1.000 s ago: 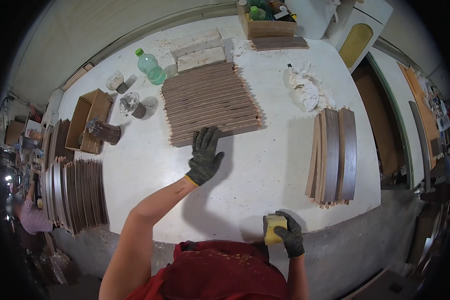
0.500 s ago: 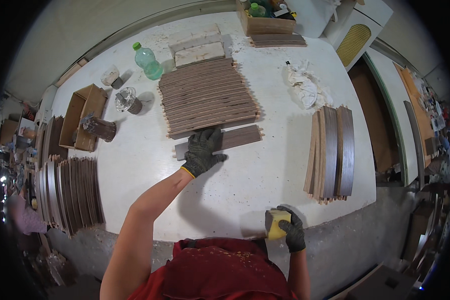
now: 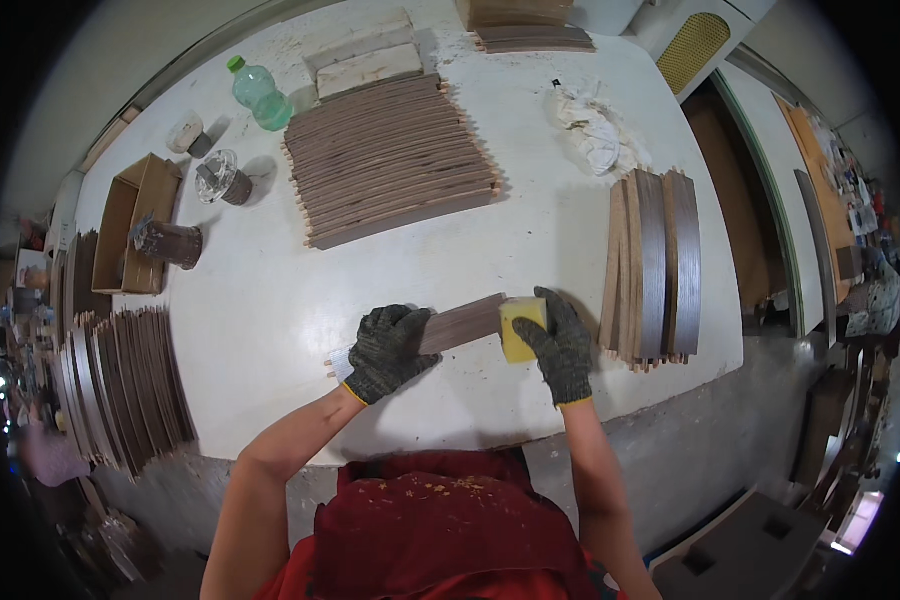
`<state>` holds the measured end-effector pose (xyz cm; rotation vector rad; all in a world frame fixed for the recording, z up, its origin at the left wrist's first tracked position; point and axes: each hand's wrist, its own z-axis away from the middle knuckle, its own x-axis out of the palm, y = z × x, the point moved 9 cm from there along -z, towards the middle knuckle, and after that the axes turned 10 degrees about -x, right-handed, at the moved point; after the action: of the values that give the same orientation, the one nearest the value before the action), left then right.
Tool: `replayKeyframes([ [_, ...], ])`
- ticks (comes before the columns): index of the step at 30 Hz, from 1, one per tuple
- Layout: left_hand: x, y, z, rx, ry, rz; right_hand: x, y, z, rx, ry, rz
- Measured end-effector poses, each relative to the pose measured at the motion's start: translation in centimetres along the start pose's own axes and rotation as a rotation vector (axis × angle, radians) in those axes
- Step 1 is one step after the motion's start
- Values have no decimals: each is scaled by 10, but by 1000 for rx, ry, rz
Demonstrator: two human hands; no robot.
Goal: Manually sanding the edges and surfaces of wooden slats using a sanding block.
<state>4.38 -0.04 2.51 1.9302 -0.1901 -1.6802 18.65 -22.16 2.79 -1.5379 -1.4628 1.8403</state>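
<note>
Since a second ago I've slid one wood strip [image 3: 460, 324] off the stack [image 3: 395, 160]; left grip [image 3: 388, 350] presses it flat, right grip [image 3: 558, 345] pinching the yellow sponge [image 3: 522, 326] at its end. Most strips await.

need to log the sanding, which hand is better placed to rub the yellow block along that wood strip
Right, most likely. The right hand already grips the yellow block against the end of the wood strip, while the left hand lies flat on the strip's other end, pinning it to the table.
</note>
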Motion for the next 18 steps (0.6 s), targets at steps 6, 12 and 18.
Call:
replayKeyframes([
  [6,-1,0,5,-20,-7,12,14,8,-31,103,3,-1],
  [12,-1,-3,6,-11,-17,28,25,46,-35,399,-129,-558],
  [18,0,-7,6,-19,-38,14,24,52,-39,398,-129,-516],
])
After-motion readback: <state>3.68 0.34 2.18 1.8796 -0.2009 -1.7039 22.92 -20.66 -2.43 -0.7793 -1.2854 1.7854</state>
